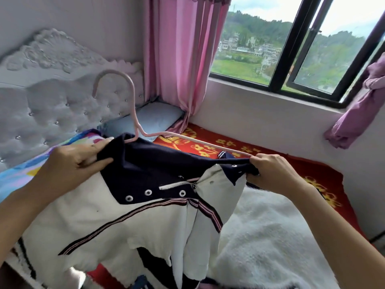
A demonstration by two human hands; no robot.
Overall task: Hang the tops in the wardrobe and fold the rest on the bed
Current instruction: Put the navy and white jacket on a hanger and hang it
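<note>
A white and navy zip jacket (129, 217) with snap buttons and striped trim hangs in the air over the bed. A pale pink hanger (133, 113) sits partly inside its collar, hook upright, its right arm bare above the cloth. My left hand (79, 161) grips the navy left shoulder of the jacket by the hanger's neck. My right hand (270, 172) pinches the navy right shoulder just below the hanger's right tip. The hanger's left arm is hidden in the fabric.
Below lies a bed with a red floral sheet (308, 174), a fluffy white blanket (270, 236), a blue pillow (154, 117) and a colourful cover (23, 170). A tufted headboard (52, 101) stands at left. Pink curtains (179, 59) and a window (291, 49) are behind.
</note>
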